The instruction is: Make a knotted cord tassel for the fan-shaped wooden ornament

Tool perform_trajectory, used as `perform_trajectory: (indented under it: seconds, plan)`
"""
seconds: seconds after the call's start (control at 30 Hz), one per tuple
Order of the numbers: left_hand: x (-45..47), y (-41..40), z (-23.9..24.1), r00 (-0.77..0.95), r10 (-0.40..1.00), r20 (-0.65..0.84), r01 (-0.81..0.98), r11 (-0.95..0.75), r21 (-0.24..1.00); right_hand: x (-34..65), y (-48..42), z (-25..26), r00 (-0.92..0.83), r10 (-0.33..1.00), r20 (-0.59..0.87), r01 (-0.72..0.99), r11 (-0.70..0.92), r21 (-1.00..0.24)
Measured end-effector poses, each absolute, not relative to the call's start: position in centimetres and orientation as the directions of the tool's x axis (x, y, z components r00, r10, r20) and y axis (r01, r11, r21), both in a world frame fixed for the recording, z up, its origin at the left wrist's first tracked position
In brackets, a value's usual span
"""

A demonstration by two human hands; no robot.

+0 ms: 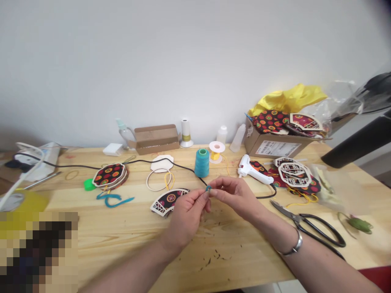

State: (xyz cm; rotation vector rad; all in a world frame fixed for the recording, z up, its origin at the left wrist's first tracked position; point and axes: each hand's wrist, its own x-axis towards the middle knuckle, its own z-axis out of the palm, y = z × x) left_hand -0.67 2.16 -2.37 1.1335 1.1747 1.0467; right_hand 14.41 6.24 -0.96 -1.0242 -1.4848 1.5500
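Both hands meet over the middle of the table, pinching a small loop of teal thread [208, 188] at the fingertips. My left hand [190, 209] has thumb and forefinger pressed together on it. Thumb and fingers of my right hand [230, 193] close on the loop's other side. A fan-shaped ornament [170, 198] with white lattice trim and dark patterned cloth lies just beyond my left hand, partly covered by it. Behind the hands stands a teal thread spool [202, 163]. A black cord [180, 165] runs past the spool towards the hands.
On the right lie a white glue gun [255, 171], large black-handled scissors [308, 228] and lattice pieces [295, 174]. A cardboard box [275, 144] holds patterned cloth pieces. Stacked patterned ornaments [110, 175] and teal cord [114, 200] are at left; a yellow ribbon spool [216, 150] stands behind.
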Motion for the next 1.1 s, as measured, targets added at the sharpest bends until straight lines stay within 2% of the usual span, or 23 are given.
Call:
perform_trajectory:
  seconds: [0.23, 0.57, 0.87, 1.1]
  plan:
    - [-0.65, 2.35, -2.32, 0.101, 0.982, -0.162, 0.03, 0.16, 0.987, 14.31, 6.34, -1.24, -0.357, 0.934, -0.019, 0.133, 0.031, -0.991]
    - [-0.54, 2.24, -2.31, 0.053, 0.987, -0.15, -0.036, 0.152, 0.988, 14.34, 6.11, -1.22, -0.331, 0.934, 0.138, 0.282, 0.237, -0.93]
    - [-0.58, 2.33, -2.45, 0.017, 0.989, -0.149, -0.079, 0.15, 0.986, 14.41, 6.08, -1.27, -0.34, 0.923, 0.181, 0.327, 0.296, -0.897]
    - [-0.62, 2.31, -2.41, 0.049, 0.984, -0.171, -0.028, 0.172, 0.985, 14.21, 6.1, -1.2, -0.312, 0.934, 0.172, 0.338, 0.279, -0.899]
